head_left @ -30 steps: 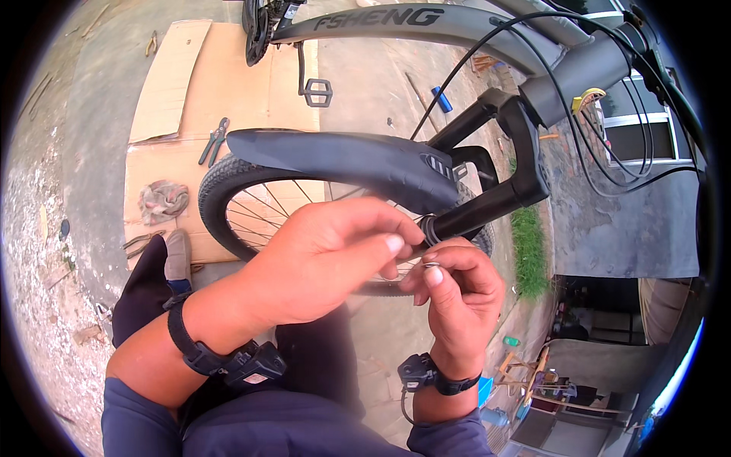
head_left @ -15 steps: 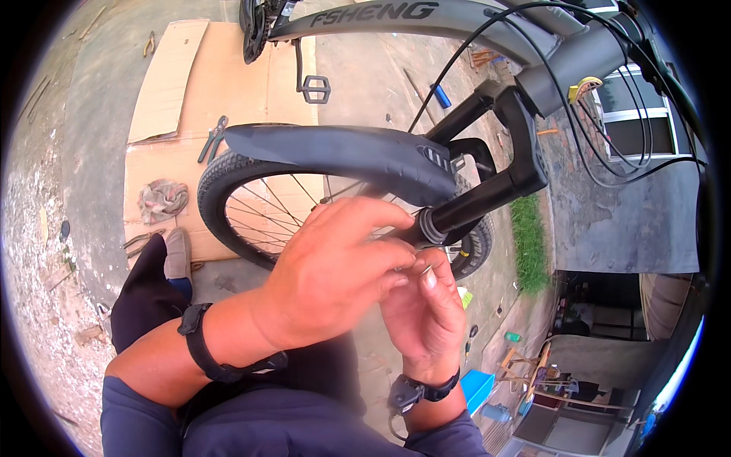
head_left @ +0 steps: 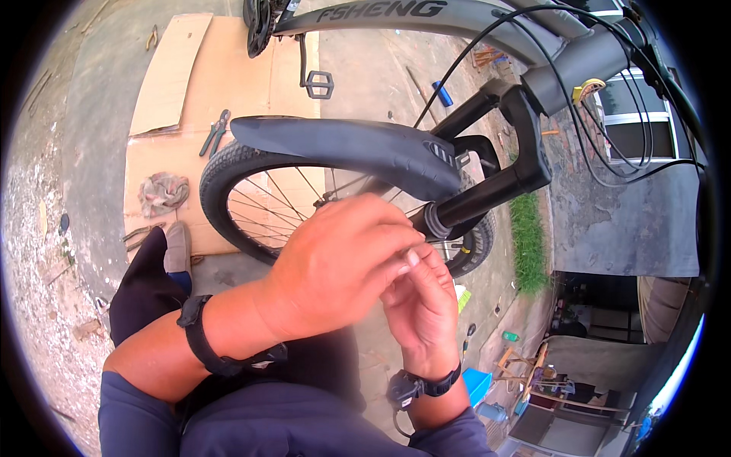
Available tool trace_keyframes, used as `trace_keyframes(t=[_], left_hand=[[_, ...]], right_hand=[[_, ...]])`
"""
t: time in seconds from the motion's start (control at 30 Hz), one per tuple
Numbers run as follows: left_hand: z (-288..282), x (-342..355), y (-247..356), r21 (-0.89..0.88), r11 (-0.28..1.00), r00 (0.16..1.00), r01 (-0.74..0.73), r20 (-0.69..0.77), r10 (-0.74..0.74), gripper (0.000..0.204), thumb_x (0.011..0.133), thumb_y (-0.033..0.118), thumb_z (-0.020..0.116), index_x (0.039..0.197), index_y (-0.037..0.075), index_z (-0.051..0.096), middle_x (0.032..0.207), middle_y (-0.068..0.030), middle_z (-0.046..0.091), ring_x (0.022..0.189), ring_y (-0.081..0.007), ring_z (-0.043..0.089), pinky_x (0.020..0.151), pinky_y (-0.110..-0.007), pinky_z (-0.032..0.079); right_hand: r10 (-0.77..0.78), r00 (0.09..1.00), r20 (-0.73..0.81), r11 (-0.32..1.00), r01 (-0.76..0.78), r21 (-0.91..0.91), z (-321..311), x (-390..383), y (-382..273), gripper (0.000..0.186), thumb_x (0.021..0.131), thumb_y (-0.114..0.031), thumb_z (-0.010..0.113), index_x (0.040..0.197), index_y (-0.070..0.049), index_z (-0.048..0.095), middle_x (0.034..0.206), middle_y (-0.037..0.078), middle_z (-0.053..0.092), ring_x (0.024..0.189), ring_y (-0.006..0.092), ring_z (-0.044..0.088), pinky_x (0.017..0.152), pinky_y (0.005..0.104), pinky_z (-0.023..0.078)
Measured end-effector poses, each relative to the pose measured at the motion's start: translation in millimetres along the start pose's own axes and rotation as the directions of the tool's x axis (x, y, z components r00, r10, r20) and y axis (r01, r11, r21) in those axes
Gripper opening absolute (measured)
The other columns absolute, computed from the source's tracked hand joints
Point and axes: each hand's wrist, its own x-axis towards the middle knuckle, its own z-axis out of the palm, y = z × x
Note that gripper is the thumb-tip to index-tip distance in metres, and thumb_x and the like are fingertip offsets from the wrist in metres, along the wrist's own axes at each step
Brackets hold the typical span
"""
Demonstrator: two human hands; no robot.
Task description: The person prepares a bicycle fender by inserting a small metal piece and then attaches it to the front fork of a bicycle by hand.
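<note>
Both my hands meet fingertip to fingertip in front of the lower leg of a bicycle's black suspension fork [head_left: 491, 196]. My left hand [head_left: 324, 266] has its fingers bent and its back to me, hiding part of the wheel. My right hand [head_left: 422, 316] has its palm toward me, with thumb and fingers pinched against the left fingertips. Whatever lies between them is too small or hidden to name. Behind the hands is the front wheel's tyre [head_left: 215, 202], under a black mudguard [head_left: 343, 145].
The grey bicycle frame [head_left: 464, 30] and black cables [head_left: 560, 68] cross the top right. A pedal [head_left: 320, 85] hangs over cardboard [head_left: 244, 84], where cutting pliers [head_left: 215, 133] and a rag [head_left: 162, 194] lie. Grass [head_left: 528, 244] grows by the wall. My shoe [head_left: 177, 247] rests near the cardboard.
My right thumb and fingers have shifted slightly left and up against the left fingertips. The left hand stays nearly in place. The whole view has moved a little.
</note>
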Motion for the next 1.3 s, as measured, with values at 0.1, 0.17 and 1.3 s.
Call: trace_keyframes(t=[0.1, 0.17, 1.3], left_hand=[[-6, -1, 3, -0.001, 1.000, 1.000, 0.004, 0.016, -0.003, 0.015, 0.095, 0.008, 0.060, 0.106, 0.000, 0.065, 0.097, -0.0075, 0.067, 0.082, -0.0141, 0.063, 0.064, -0.023, 0.048], [-7, -2, 5, 0.001, 1.000, 1.000, 0.000, 0.028, 0.000, 0.014, 0.095, 0.008, 0.060, 0.106, 0.000, 0.065, 0.097, -0.0075, 0.067, 0.082, -0.0143, 0.063, 0.064, -0.024, 0.048], [-72, 37, 45, 0.015, 0.998, 0.974, -0.056, 0.222, 0.051, 0.012, 0.092, 0.008, 0.064, 0.101, 0.000, 0.066, 0.094, -0.0088, 0.067, 0.081, -0.0186, 0.063, 0.064, -0.026, 0.048]], right_hand=[[-0.023, 0.999, -0.043, 0.989, 0.016, -0.148, 2, -1, -4, 0.014, 0.098, -0.013, 0.059, 0.105, -0.003, 0.066, 0.089, 0.004, 0.068, 0.074, 0.0100, 0.061, 0.060, 0.0223, 0.045], [-0.037, 0.998, -0.043, 0.977, 0.027, -0.212, 3, -1, -7, 0.015, 0.097, -0.012, 0.061, 0.107, -0.003, 0.066, 0.088, 0.003, 0.068, 0.071, 0.0082, 0.060, 0.057, 0.0203, 0.043], [-0.418, 0.906, -0.064, 0.749, 0.304, -0.589, -64, 86, -121, 0.015, 0.096, -0.008, 0.062, 0.107, 0.001, 0.067, 0.076, 0.006, 0.066, 0.052, 0.0066, 0.051, 0.045, 0.0184, 0.035]])
